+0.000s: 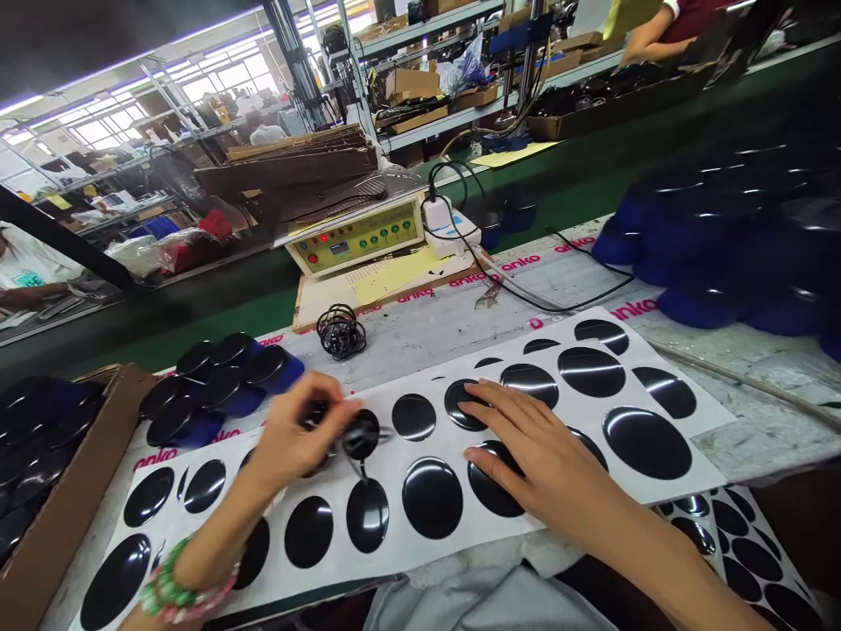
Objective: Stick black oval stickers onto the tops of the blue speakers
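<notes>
A white sheet (483, 533) bearing glossy black round discs (432, 498) lies across the table in front of me. My right hand (526, 438) rests on the sheet, fingers stretched out over several discs. Above the sheet's left part, my left hand (295, 429) has thumb and fingers brought together in a pinch. A dark, motion-blurred patch shows beside the left fingertips, and I cannot make out what they grip. Dark blue, black-topped caps (227, 386) stand grouped just beyond the left hand.
A cardboard box (122, 421) of similar caps stands at the left, and a larger cluster of blue pieces (723, 237) at the right. Behind are a control unit (361, 237), a white plug block (450, 226) with cables and a coiled black cable (341, 333). More disc sheets (742, 552) lie lower right.
</notes>
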### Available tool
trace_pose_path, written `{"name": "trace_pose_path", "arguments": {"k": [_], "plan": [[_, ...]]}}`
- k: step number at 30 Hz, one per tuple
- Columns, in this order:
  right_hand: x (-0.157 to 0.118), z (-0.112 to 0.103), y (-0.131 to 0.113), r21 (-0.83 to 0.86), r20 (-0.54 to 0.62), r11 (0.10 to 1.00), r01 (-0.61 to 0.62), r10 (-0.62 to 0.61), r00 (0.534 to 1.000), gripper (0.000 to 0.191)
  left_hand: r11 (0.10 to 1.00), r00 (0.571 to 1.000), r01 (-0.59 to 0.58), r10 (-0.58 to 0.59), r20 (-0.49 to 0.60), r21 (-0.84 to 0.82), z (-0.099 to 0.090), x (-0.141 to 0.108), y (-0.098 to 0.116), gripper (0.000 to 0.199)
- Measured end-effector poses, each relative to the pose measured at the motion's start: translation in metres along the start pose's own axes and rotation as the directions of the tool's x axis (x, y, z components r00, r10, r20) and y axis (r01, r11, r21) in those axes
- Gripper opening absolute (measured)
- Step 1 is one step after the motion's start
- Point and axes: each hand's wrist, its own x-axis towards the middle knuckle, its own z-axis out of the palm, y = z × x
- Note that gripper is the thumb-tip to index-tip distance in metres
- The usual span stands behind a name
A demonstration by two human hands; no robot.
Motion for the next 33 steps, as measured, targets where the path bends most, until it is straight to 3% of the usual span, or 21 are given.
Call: {"name": "trace_pose_path", "arguments": {"k": [2,3,4,6,7,9,11,14,17,20,27,31,33], "plan": [[-0.002,0.001,-0.001,0.025,-0.045,0.999,-0.022,0.023,0.999,0.036,0.992,0.959,0.125,-0.128,-0.252,-0.026,-0.029,-0.001,0.000,0.015],[-0.003,0.002,-0.002,0.039,-0.065,0.999,-0.030,0.032,0.997,0.037,0.986,0.936,0.158,-0.166,-0.312,-0.052,-0.039,-0.001,0.005,0.019],[-0.004,0.002,-0.003,0.054,-0.081,0.998,-0.034,0.039,0.996,0.037,0.985,0.940,0.163,-0.173,-0.295,-0.060,-0.044,-0.001,0.012,0.025],[-0.005,0.001,-0.005,0.082,-0.106,0.996,-0.040,0.049,0.993,0.039,0.995,0.994,0.100,-0.099,-0.044,0.003,-0.038,-0.002,0.033,0.031],[-0.005,0.000,-0.005,0.095,-0.115,0.995,-0.041,0.052,0.992,0.039,0.998,0.989,0.037,-0.044,0.138,0.057,-0.028,-0.003,0.043,0.032],[-0.008,-0.005,-0.004,0.118,-0.129,0.992,-0.044,0.059,0.990,0.039,0.984,0.882,-0.120,0.046,0.469,0.129,0.001,-0.008,0.059,0.037],[-0.012,-0.012,-0.001,0.137,-0.137,0.989,-0.048,0.067,0.988,0.038,0.961,0.789,-0.252,0.135,0.599,0.115,0.029,-0.015,0.065,0.040],[-0.020,-0.020,0.007,0.156,-0.116,0.986,-0.064,0.082,0.990,0.038,0.916,0.780,-0.393,0.288,0.555,0.077,0.052,-0.026,0.058,0.033],[-0.027,-0.018,0.013,0.103,-0.070,0.993,-0.059,0.066,0.995,0.039,0.891,0.806,-0.447,0.364,0.466,0.078,0.055,-0.030,0.051,0.023],[-0.028,-0.013,0.014,0.036,-0.044,0.998,-0.053,0.054,0.998,0.038,0.906,0.812,-0.418,0.338,0.476,0.070,0.054,-0.027,0.050,0.019],[-0.025,-0.009,0.006,-0.003,-0.045,0.999,-0.042,0.042,0.998,0.036,0.929,0.758,-0.354,0.217,0.615,0.109,0.049,-0.026,0.049,0.023],[-0.025,-0.009,0.006,0.006,-0.039,0.999,-0.046,0.046,0.998,0.035,0.894,0.777,-0.422,0.269,0.570,0.153,0.045,-0.033,0.049,0.042],[-0.025,-0.009,0.006,0.011,-0.045,0.999,-0.050,0.051,0.998,0.035,0.873,0.771,-0.470,0.336,0.540,0.128,0.044,-0.035,0.049,0.040]]}}
